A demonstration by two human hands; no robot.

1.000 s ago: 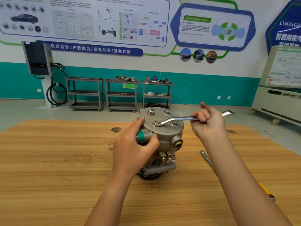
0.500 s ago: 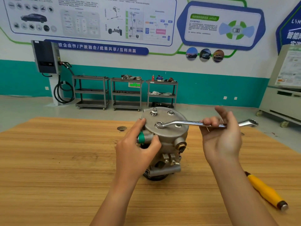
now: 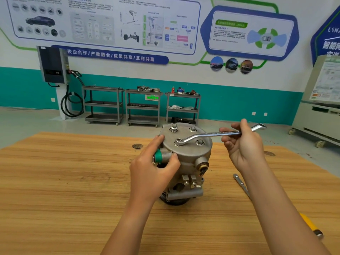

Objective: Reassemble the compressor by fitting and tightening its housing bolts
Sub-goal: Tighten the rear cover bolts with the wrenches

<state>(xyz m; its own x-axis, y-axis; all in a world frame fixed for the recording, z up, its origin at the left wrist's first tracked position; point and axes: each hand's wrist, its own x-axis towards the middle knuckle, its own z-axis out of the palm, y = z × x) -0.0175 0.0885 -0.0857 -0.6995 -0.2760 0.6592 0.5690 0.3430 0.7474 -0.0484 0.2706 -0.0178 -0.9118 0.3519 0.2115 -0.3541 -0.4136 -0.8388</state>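
Observation:
A grey metal compressor (image 3: 185, 162) stands upright on the wooden table (image 3: 64, 181), its round top cover facing me. Several bolts sit in the cover; one at the back left (image 3: 173, 127) stands higher than the others. A silver ring wrench (image 3: 217, 134) has its ring end on the front left bolt, its handle running right. My right hand (image 3: 242, 146) grips the handle near its far end. My left hand (image 3: 156, 168) holds the compressor's left side around a green-capped port (image 3: 157, 157), fingertips on the cover's edge.
A screwdriver with a metal shaft (image 3: 241, 184) and yellow handle (image 3: 311, 225) lies on the table behind my right forearm. Two round inserts (image 3: 137, 145) sit in the tabletop. Beyond the table stand three grey shelf carts (image 3: 143, 107) and a wall charger (image 3: 53, 65).
My right hand opened and shifted outward along the wrench handle, then gripped it again. The wrench's ring end stays on the same bolt. My left hand has not let go.

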